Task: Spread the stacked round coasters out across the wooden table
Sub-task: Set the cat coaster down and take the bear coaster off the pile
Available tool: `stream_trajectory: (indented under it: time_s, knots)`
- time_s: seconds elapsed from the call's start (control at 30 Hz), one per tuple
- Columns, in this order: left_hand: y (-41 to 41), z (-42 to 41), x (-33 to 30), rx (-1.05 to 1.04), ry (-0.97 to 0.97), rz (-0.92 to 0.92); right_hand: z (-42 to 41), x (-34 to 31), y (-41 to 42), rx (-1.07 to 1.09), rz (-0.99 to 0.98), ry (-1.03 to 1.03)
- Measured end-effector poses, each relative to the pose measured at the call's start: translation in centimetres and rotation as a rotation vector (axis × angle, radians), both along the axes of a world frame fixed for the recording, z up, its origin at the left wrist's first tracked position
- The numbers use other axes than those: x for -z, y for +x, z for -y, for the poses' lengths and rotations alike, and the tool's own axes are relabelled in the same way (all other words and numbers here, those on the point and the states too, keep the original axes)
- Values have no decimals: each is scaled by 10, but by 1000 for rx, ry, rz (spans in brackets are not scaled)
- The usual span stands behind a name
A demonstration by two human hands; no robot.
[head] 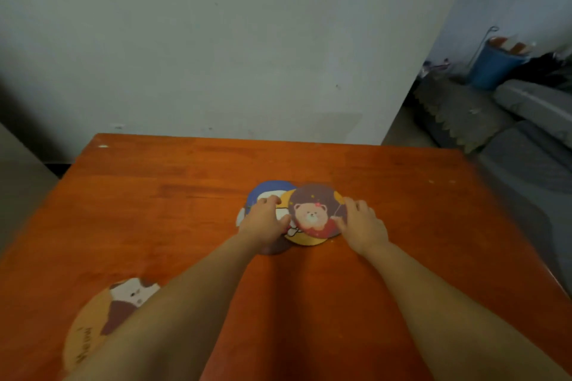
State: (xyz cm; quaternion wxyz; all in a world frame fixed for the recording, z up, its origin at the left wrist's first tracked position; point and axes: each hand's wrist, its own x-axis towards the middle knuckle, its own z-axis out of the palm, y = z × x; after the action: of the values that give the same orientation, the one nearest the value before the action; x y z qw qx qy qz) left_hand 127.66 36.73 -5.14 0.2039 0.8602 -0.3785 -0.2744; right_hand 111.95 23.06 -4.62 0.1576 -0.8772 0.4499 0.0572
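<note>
A loose pile of round coasters lies mid-table on the wooden table [154, 210]. On top is a brown coaster with a bear [314, 210]. Under it show a yellow coaster [306, 240] and a blue coaster [270, 189]. My left hand [266, 223] presses flat on the pile's left part, fingers spread. My right hand [360, 223] pinches the bear coaster's right edge with its fingertips. A separate tan coaster with a brown-and-white animal [102, 318] lies at the near left, partly hidden by my left forearm.
The table's far edge meets a pale wall [232, 40]. Past the right edge are a grey sofa [526, 139] and a blue bucket [495, 65] on the floor.
</note>
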Motion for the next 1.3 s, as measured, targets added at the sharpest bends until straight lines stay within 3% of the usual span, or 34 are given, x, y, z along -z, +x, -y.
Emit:
stream_trajectory:
  time_s: [0.23, 0.6, 1.13, 1.3]
  knots:
    - [-15, 59, 29, -199, 108, -97, 71, 25, 0, -20, -32, 111]
    - [2, 114, 63, -536, 127, -191, 112, 68, 54, 60, 56, 353]
    - [-7, 81, 42, -698, -197, -260, 111, 44, 52, 149, 285, 499]
    - [-36, 55, 25, -653, -250, -411, 85, 29, 15, 189, 321, 493]
